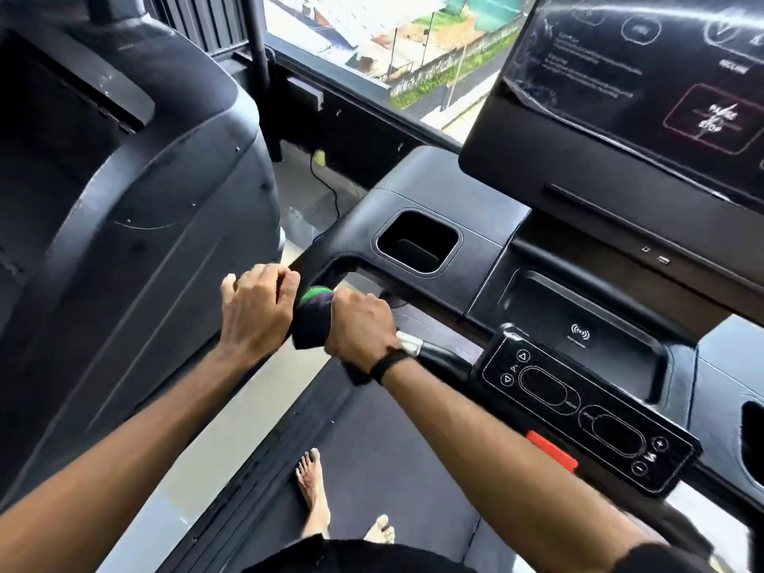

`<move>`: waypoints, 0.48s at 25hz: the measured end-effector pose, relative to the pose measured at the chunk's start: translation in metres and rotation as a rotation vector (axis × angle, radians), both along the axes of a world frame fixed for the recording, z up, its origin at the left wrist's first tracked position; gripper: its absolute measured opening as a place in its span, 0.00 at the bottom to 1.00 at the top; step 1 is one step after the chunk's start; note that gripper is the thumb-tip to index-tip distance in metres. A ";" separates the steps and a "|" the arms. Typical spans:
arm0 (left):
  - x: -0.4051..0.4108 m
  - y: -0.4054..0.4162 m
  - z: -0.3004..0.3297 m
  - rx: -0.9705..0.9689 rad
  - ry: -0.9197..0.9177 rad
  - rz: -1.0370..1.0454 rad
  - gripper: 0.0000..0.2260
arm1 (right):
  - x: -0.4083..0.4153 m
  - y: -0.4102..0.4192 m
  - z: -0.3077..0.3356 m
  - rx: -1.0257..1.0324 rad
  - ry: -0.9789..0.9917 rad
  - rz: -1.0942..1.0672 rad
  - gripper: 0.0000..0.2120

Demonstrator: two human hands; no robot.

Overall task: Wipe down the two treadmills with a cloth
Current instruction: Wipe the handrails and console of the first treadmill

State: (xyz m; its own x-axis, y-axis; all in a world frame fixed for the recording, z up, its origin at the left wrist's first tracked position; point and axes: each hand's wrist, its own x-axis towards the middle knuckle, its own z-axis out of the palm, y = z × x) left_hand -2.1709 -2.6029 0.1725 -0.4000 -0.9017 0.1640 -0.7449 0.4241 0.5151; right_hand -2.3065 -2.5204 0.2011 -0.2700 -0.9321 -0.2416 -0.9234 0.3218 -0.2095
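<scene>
Both hands sit together on the handlebar [442, 355], the right hand [359, 324] clamping the cloth [312, 320], the left hand [256, 308] curled just beside.

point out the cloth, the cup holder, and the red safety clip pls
cloth [311, 324], head view, dark bunched middle.
cup holder [417, 241], head view, dark recess.
red safety clip [552, 449], head view, red top face.
</scene>
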 end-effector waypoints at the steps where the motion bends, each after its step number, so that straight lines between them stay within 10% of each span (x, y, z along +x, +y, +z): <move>1: 0.001 0.003 0.001 -0.003 0.000 0.000 0.23 | 0.001 0.014 -0.002 -0.077 0.076 0.020 0.15; 6: -0.005 0.015 0.005 -0.013 0.014 0.002 0.23 | -0.039 0.009 0.027 0.252 -0.284 -0.055 0.21; 10: -0.003 0.022 0.005 -0.039 0.014 0.002 0.20 | -0.021 0.047 0.012 -0.002 0.144 0.020 0.17; 12: -0.004 0.026 0.005 -0.060 0.018 -0.005 0.19 | -0.038 0.043 0.019 0.111 -0.014 -0.006 0.18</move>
